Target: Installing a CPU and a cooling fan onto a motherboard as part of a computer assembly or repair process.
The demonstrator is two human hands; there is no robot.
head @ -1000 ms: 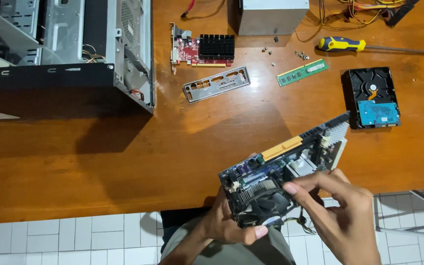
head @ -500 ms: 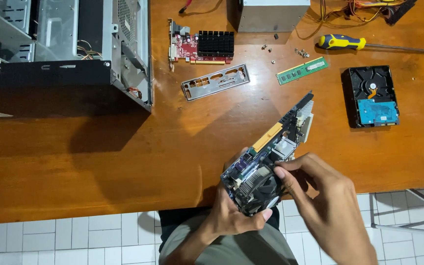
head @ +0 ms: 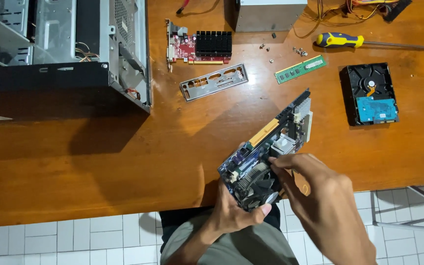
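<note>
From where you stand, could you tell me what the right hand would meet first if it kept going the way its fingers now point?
The right hand points up-left, fingertips already at the motherboard held by the left hand. It would press into the cooler fan first, as far as this view shows depth.

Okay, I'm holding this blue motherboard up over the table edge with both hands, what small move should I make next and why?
Probably lower the blue motherboard flat onto the bare wooden table just ahead. It is tilted on edge past the table's rim, the left hand gripping its fan end and the right hand pinching near the cooler, so little supports it.
</note>
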